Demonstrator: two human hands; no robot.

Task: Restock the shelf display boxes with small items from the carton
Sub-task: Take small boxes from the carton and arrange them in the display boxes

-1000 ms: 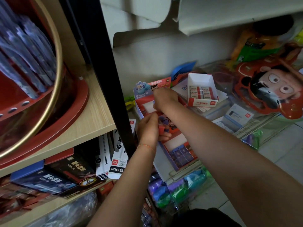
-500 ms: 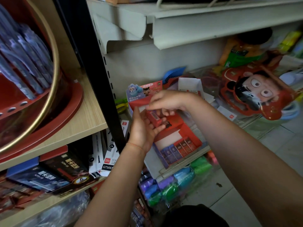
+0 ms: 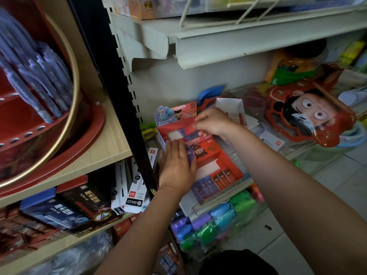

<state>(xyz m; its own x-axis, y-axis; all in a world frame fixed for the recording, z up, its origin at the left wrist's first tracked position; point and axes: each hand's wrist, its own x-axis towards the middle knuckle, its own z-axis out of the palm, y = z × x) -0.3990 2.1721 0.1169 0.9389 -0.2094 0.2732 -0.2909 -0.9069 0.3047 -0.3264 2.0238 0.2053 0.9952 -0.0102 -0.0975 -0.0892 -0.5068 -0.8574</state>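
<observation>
While the left hand (image 3: 175,165) lies flat with its fingers (image 3: 174,147) straight against the near left part of the red display box (image 3: 208,153), the right hand (image 3: 213,124) curls over the box's upper tier and seems to pinch a small red item (image 3: 193,127) at its fingertips; the item is mostly hidden, so I cannot be sure how it sits. The job here, as I judge it, is seating that item in the back row, just below the right fingers and beside the pale and purple packs already there. To do it well, keep the left palm pressing so the box cannot slide on the shelf, lower the item squarely into the gap, and let go only once it stands level with its neighbours. The front row, well below both hands, holds blue and red packs (image 3: 214,180) with bare white floor behind them, so more filling looks due. The white carton (image 3: 228,105) sits just behind the right hand.

Against half a second ago, the left hand has flattened and dropped from cupping items under the right hand to bracing the box, and the right hand has shifted up toward the back tier.
</observation>
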